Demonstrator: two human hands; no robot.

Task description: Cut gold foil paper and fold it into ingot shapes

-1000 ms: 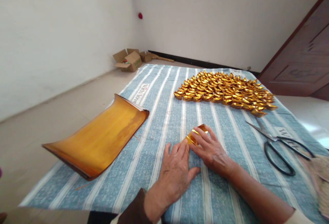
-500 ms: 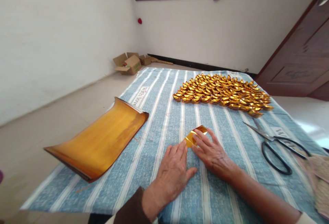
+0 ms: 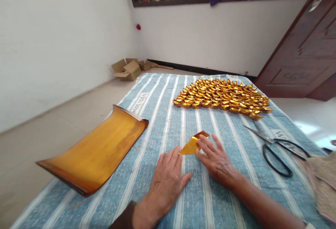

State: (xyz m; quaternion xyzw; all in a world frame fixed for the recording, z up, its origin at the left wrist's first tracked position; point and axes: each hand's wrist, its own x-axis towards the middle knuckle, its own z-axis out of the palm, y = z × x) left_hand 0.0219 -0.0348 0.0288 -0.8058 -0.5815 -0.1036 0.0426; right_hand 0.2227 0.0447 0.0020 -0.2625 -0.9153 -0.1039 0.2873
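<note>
A small folded piece of gold foil paper (image 3: 189, 147) lies on the striped cloth, its pointed end toward the left and a darker fold at its far right. My right hand (image 3: 217, 159) holds its right part, with the index and middle fingers over it and the thumb at the near edge; the outer fingers are stretched out. My left hand (image 3: 169, 174) rests flat on the cloth, fingers extended, fingertips at the paper's left point and thumb apart. To the left lies a curled stack of gold paper sheets (image 3: 97, 148). Folded gold ingot shapes (image 3: 223, 97) stand in rows farther back.
Black-handled scissors (image 3: 273, 145) lie open on the right of the blue-and-white cloth (image 3: 154, 131). A beige woven item (image 3: 324, 180) sits at the right edge. Open cardboard boxes (image 3: 128, 69) stand on the floor by the wall; a brown door (image 3: 296, 57) is at the right.
My left hand has slid left and toward me, exposing more of the paper's left point. My right hand stays on the paper. The whole view has shifted slightly.
</note>
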